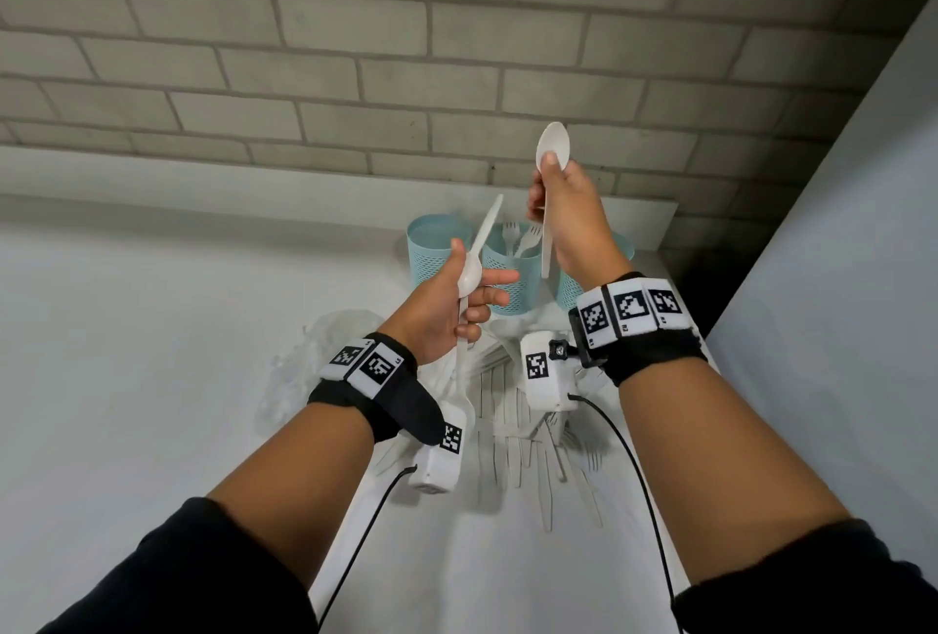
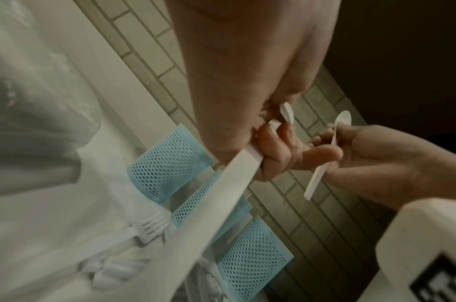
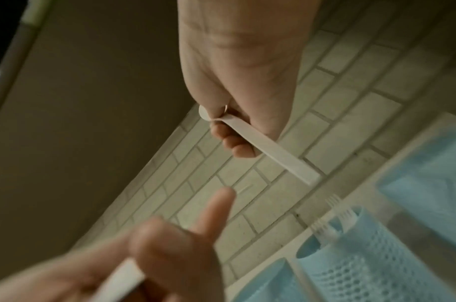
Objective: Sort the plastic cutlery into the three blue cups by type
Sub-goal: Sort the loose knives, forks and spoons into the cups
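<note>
A: Item one?

B: White plastic spoon [image 1: 552, 161], upper centre-right of the head view, pinched by the right hand [image 1: 563, 222]. Bowl at top, thumb against its base; handle hangs almost straight down in front of the cups. Long axis near vertical.

A: Item two?

B: Left hand [image 1: 446, 308], centre frame, fingers curled round white cutlery. One spoon bowl [image 1: 469, 273] sits at the thumb, its handle running down past the palm. A second long piece [image 1: 488, 222] rises up and to the right toward the cups. Whether that is a knife or another handle, I cannot tell.

A: Receptacles?

B: Three blue mesh cups in a row at the back of the white table [image 1: 152, 379], against the brick wall. Left cup [image 1: 431, 253] shows nothing standing in it from here. Middle cup [image 1: 512, 278] holds forks, tines up. Right cup [image 1: 571, 288] is largely hidden behind the right wrist.

A: Remaining stock?

B: Loose pile of cutlery [image 1: 517, 435], lower centre, beneath both wrists; crumpled clear bag [image 1: 314, 364] to its left.

A: Handling notes?

B: By judgement: very light, stiff but brittle, smooth enough to slip. Take hold at the neck or mid-handle; a light pinch suffices. Lower handle-first, long axis kept upright over the rim.
</note>
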Action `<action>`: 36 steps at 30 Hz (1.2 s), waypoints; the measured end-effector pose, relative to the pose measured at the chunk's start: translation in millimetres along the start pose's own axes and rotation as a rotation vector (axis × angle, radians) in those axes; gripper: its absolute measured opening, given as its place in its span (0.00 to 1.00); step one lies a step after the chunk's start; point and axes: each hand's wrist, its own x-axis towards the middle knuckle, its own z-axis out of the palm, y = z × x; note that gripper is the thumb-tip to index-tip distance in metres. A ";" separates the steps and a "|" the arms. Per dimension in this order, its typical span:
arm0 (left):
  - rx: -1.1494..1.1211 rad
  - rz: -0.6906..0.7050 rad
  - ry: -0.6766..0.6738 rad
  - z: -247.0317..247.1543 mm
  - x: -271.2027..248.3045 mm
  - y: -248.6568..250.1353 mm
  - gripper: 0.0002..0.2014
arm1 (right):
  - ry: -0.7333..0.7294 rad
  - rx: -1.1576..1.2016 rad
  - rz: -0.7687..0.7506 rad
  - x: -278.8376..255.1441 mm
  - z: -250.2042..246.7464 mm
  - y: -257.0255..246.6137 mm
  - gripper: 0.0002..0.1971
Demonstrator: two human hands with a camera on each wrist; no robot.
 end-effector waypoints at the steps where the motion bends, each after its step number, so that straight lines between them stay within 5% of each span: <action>1: 0.017 -0.004 -0.014 1.3 -1.1 0.1 0.36 | -0.025 -0.127 -0.058 -2.5 1.7 -0.3 0.13; 6: 0.076 0.000 -0.043 8.8 -6.1 3.0 0.33 | -0.264 -0.657 -0.236 -15.8 8.1 10.6 0.13; 13: 0.033 -0.028 -0.013 4.6 -7.9 2.7 0.36 | -0.285 -1.025 -0.317 -21.3 -3.8 36.2 0.16; 15: -0.007 0.003 0.060 3.2 -6.3 3.6 0.36 | -0.224 -0.969 -0.248 -19.7 -7.6 40.2 0.16; 18: -0.137 0.141 0.234 -2.3 -1.7 3.5 0.27 | -0.193 -0.659 0.067 -19.9 -11.5 41.3 0.23; 21: -0.344 0.297 0.415 -8.5 1.6 3.6 0.08 | -0.304 -0.307 0.434 -23.7 -17.3 44.1 0.24; 23: -0.419 0.354 0.506 -11.7 2.2 4.0 0.08 | -0.418 -0.240 0.553 -26.6 -20.4 51.0 0.22; 25: -0.457 0.385 0.565 -15.1 3.0 3.7 0.11 | -0.580 -0.345 0.638 -31.5 -22.8 56.5 0.31; 27: -0.455 0.407 0.605 -17.0 3.4 3.5 0.14 | -0.661 -0.352 0.712 -37.9 -23.3 61.6 0.27; 31: -0.450 0.434 0.655 -17.2 3.1 3.0 0.13 | -0.563 -0.278 0.750 -46.9 -26.0 65.4 0.11; 36: -0.509 0.392 0.651 -14.7 2.0 2.3 0.16 | -0.505 -0.305 0.721 -50.8 -26.7 61.0 0.12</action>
